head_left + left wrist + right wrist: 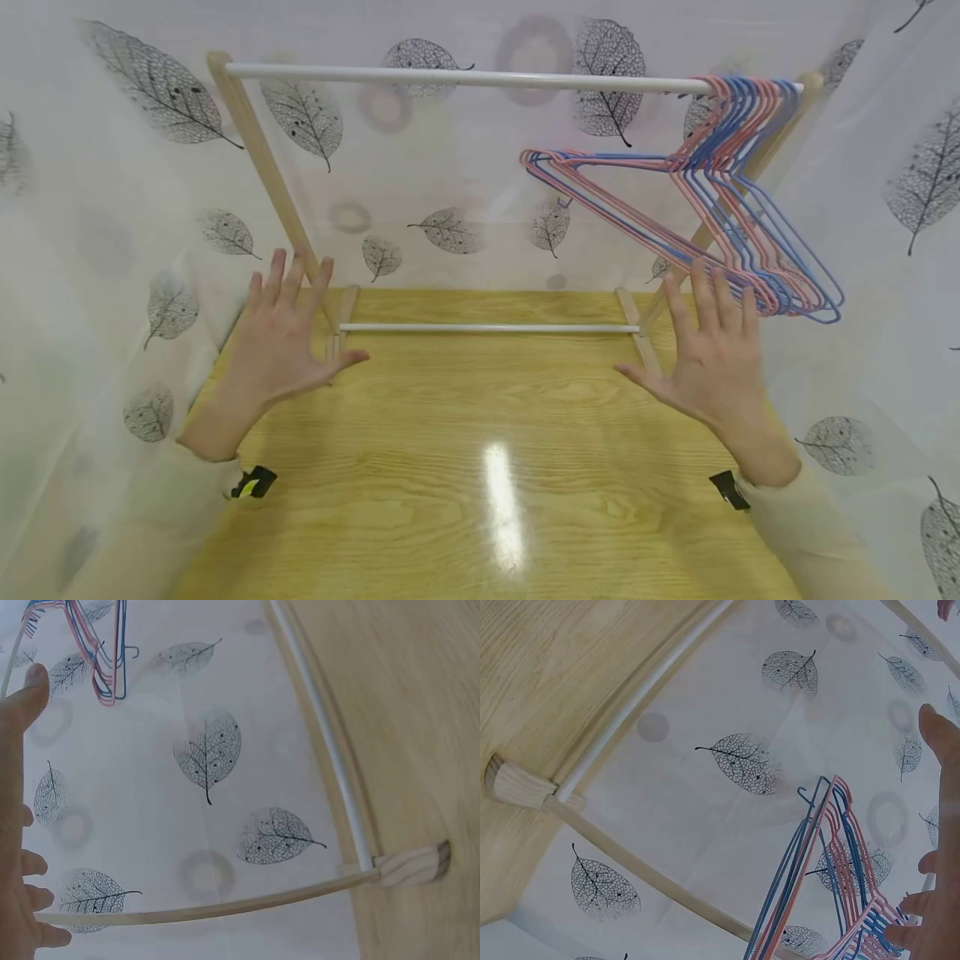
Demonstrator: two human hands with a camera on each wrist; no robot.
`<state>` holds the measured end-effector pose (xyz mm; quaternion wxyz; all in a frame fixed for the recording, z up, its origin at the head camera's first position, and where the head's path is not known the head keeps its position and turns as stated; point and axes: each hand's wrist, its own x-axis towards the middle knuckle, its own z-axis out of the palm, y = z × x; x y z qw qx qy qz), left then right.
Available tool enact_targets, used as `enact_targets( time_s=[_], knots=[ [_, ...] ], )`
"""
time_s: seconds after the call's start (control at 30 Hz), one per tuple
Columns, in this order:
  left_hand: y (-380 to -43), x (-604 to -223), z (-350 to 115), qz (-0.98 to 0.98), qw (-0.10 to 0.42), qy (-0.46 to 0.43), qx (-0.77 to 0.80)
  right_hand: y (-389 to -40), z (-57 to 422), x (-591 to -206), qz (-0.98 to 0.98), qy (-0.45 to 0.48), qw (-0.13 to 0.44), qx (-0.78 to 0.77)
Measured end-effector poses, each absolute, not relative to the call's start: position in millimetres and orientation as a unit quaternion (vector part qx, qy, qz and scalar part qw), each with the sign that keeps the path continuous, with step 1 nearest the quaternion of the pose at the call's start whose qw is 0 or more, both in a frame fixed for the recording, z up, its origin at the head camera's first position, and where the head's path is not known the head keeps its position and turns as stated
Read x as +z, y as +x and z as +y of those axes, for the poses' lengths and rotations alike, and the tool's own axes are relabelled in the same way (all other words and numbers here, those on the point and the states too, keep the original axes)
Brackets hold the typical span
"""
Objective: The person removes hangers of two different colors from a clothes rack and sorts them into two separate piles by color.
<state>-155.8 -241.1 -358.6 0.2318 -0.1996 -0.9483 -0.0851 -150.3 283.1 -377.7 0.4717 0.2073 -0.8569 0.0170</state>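
Note:
My left hand [281,342] is raised with fingers spread and holds nothing, in front of the left post of a clothes rack. My right hand [712,358] is likewise raised and spread, just below and in front of the hangers. Several pink and blue clothes hangers [720,175] hang bunched at the right end of the rack's white top rail [480,77]. In the left wrist view, the left thumb [30,697] and fingertips show at the left edge. The right wrist view has the right hand [937,825] at its right edge, apart from the hangers [840,855].
The rack stands on a yellow wood-grain table [420,467], with wooden posts [262,167] and a white lower bar [487,328]. A pale sheet [465,192] printed with dark leaves surrounds the table at the back and sides.

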Motion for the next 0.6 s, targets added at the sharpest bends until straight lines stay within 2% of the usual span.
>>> enact_targets(
  time_s=[0.17,0.27,0.43,0.6],
  knots=[
    [-163.1,-342.7,-251.4,-0.95,0.219,-0.18,-0.128,-156.4,292.8,-368.5,-0.854,0.207,0.478,0.021],
    [-168.2,-335.2,-258.7,-0.943,0.237,-0.168,-0.16,-161.1,298.9,-362.6,-0.849,0.208,0.486,0.017],
    [-181.8,-327.8,-270.7,-0.906,0.305,-0.163,-0.244,-171.3,307.2,-354.2,-0.839,0.208,0.503,0.003],
    [-197.0,-319.6,-281.2,-0.871,0.299,-0.12,-0.372,-183.7,313.9,-348.9,-0.834,0.208,0.511,-0.005]
  ],
)
